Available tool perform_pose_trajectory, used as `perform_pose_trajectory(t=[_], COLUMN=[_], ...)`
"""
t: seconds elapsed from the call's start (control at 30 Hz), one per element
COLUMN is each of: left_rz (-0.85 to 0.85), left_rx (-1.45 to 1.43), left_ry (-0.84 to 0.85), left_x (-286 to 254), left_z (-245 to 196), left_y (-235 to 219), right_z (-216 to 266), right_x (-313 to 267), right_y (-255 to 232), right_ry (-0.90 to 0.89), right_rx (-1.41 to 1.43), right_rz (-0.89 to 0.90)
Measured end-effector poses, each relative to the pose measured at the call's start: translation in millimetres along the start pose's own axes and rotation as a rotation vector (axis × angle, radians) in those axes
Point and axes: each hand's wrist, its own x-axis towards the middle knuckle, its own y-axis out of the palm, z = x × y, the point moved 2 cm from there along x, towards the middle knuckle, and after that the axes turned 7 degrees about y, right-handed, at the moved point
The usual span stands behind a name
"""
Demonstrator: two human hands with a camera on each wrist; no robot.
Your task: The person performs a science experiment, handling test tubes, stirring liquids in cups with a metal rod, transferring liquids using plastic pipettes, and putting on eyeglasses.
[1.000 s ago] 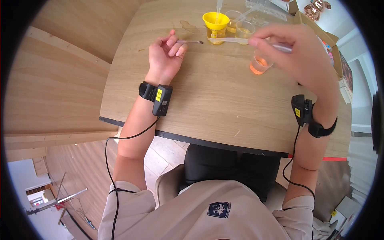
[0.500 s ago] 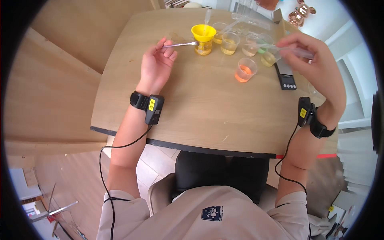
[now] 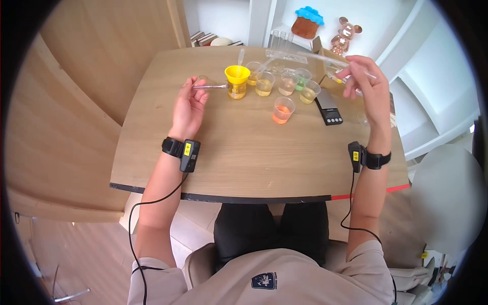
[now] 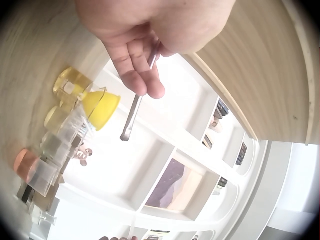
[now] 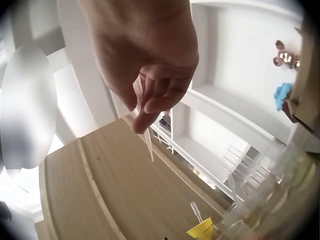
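My left hand (image 3: 188, 109) holds a thin metal spatula (image 4: 131, 117), its small flattened end pointing right, close beside the yellow funnel (image 3: 237, 74) in the head view. The funnel sits in a clear cup of yellow liquid (image 3: 237, 92), and a plastic dropper (image 3: 241, 57) stands upright in it. Raised over the table's right side, my right hand (image 3: 370, 94) pinches a long translucent dropper (image 5: 149, 145) between thumb and fingers. Its thin tip points left, above the cups in the head view. A cup of orange liquid (image 3: 282, 113) stands nearest to me.
Several clear cups of pale yellow, pinkish and green liquid (image 3: 301, 80) cluster behind the orange one. A black digital scale (image 3: 329, 109) lies to their right. Behind stand a clear test tube rack (image 3: 284, 56) and a cardboard box (image 3: 319, 50). White shelving (image 3: 335, 10) rises beyond the table.
The head view has tilted up, showing more of the shelves. My right hand has moved right with its dropper, away from the funnel and cups. The left hand keeps hold of the spatula.
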Motion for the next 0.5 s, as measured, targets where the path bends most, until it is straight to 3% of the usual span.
perform_pose_trajectory(t=[0.03,0.1,0.13,0.2,0.23,0.3,0.33,0.4,0.5], left_rz=[-0.010,0.000,-0.003,-0.017,-0.045,-0.034,-0.037,-0.036,-0.050], left_rx=[0.011,-0.014,-0.032,-0.018,-0.007,-0.019,-0.039,-0.032,-0.024], left_ry=[0.002,0.002,0.001,0.017,0.028,0.037,0.038,0.053,0.061], left_x=[-0.4,0.4,1.2,-2.2,-2.1,-0.2,0.6,-3.7,-2.2], left_z=[-0.4,-0.3,-0.3,-3.8,-4.7,-5.2,-4.8,-5.0,-5.6], left_y=[0.2,-2.8,-3.3,0.4,1.6,-0.9,-1.0,4.9,6.3], right_z=[-18.5,-55.5,-61.7,-76.8,-91.7,-128.6,-144.2,-158.2,-169.9], right_x=[1.6,4.9,6.2,3.2,4.0,9.0,10.0,8.8,1.2], right_y=[-12.2,-37.8,-40.5,-48.2,-57.4,-82.3,-89.0,-90.5,-88.3], right_ry=[-0.011,-0.002,-0.015,0.109,0.097,0.048,0.039,-0.051,-0.014], right_rx=[-0.008,0.451,0.453,0.830,0.840,1.199,1.205,1.357,1.387], right_rz=[-0.008,-0.124,-0.128,-0.378,-0.383,-0.195,-0.197,0.032,0.021])
